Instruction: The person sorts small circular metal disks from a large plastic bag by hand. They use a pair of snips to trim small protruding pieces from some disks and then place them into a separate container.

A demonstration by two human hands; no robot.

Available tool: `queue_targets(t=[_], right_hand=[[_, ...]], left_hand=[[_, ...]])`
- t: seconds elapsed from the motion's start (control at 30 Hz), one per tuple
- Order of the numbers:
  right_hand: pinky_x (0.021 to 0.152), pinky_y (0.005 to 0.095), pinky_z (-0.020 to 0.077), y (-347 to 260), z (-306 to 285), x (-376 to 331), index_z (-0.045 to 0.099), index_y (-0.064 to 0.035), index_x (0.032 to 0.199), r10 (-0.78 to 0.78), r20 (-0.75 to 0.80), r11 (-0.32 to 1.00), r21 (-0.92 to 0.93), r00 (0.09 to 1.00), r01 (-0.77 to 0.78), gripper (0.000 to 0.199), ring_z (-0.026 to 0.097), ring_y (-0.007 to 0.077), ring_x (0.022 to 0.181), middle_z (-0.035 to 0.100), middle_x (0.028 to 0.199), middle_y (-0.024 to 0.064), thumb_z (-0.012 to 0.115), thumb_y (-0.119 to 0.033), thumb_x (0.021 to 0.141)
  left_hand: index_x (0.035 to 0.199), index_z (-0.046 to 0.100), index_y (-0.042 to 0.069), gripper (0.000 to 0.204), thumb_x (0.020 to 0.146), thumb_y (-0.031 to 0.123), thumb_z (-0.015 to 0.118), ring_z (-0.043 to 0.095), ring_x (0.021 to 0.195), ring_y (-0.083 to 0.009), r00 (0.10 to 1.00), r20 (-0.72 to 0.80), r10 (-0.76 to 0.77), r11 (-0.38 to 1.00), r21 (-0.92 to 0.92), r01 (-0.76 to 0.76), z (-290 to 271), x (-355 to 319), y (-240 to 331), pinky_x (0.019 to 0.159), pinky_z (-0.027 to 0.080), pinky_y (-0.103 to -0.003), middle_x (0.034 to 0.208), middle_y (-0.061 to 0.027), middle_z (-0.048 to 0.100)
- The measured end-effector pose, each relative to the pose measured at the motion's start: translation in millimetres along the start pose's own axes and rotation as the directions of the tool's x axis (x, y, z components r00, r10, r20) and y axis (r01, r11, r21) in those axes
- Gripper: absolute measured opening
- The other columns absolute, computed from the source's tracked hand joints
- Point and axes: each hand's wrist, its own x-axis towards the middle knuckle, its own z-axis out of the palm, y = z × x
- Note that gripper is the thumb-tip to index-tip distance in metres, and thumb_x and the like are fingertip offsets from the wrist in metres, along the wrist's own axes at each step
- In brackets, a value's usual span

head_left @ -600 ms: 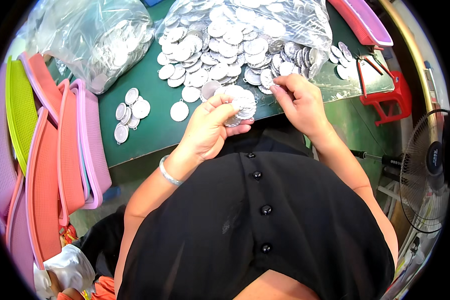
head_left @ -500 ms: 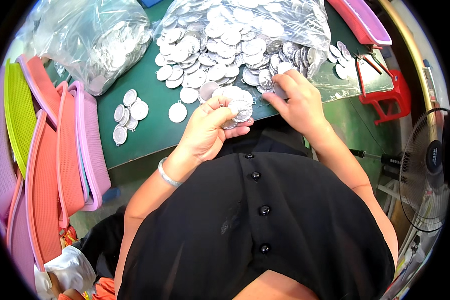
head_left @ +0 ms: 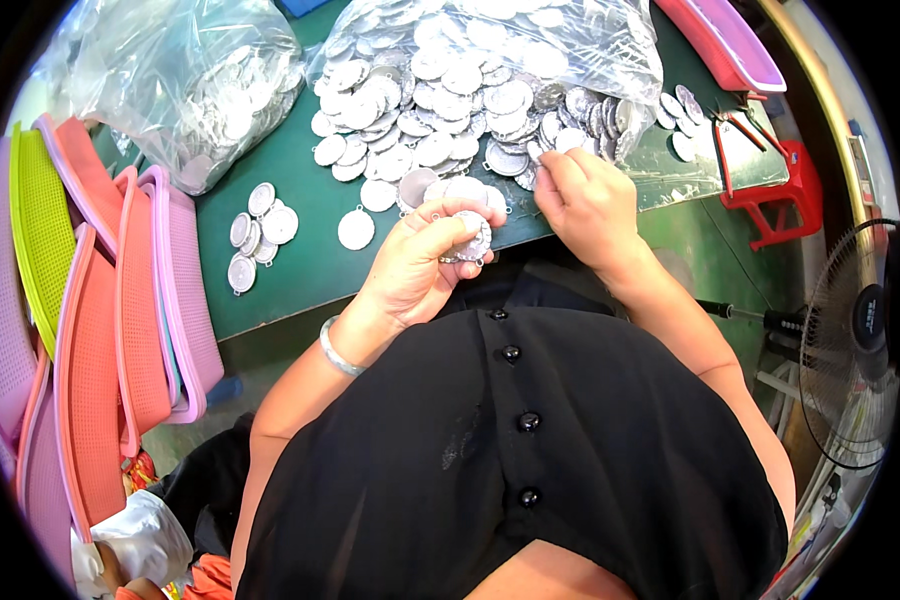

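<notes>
Several round silver metal medals with small loops lie in a large pile (head_left: pixel 450 100) on the green table, partly under clear plastic. A small stack of these medals (head_left: pixel 474 240) is in my left hand (head_left: pixel 415 260), thumb on top and fingers curled beneath, at the table's near edge. More loose medals (head_left: pixel 465 188) lie just beyond those fingers. At the pile's right front side, my right hand (head_left: pixel 588 205) has thumb and fingers pinched together, its fingertips against the medals there. What the pinch holds, if anything, is hidden.
A clear bag of medals (head_left: pixel 235 110) stands at the left, with a small medal group (head_left: pixel 262 225) before it. Pink, purple and green plastic baskets (head_left: pixel 95 370) stack at far left. Red-handled pliers (head_left: pixel 722 150), a red stool (head_left: pixel 782 200) and a fan (head_left: pixel 850 340) are right.
My right hand has shifted slightly up and left, its fingers closing together; the medal seen between them is no longer visible. In my left hand the medals have turned and sit more bunched.
</notes>
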Motion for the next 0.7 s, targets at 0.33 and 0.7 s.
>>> queue_targets(t=[0.33, 0.7], right_hand=[[0.057, 0.0325, 0.0451, -10, -18, -3, 0.060, -0.0018, 0.092, -0.194, -0.014, 0.858, 0.482, 0.981, 0.177, 0.025, 0.058, 0.0245, 0.066, 0.059, 0.075, 0.0094, 0.063, -0.001, 0.068], [0.061, 0.0323, 0.0418, -7, 8, 20, 0.056, -0.0059, 0.076, -0.170, 0.162, 0.985, 0.046, 0.972, 0.165, 0.013, 0.051, 0.0219, 0.069, 0.049, 0.072, 0.0046, 0.064, -0.009, 0.066]], left_hand=[[0.108, 0.048, 0.002, 0.025, 0.085, 0.011, 0.053, 0.061, 0.077, -0.0185, 0.985, -0.172, 0.024, 0.999, 0.027, -0.019, 26, 2, 7, 0.064, 0.053, -0.027, 0.092, -0.0117, 0.060], [0.107, 0.048, -0.001, 0.028, 0.081, 0.004, 0.057, 0.061, 0.075, -0.0170, 0.934, -0.280, 0.224, 0.965, 0.196, -0.173, 14, -13, 10, 0.061, 0.052, -0.026, 0.090, -0.0110, 0.060]])
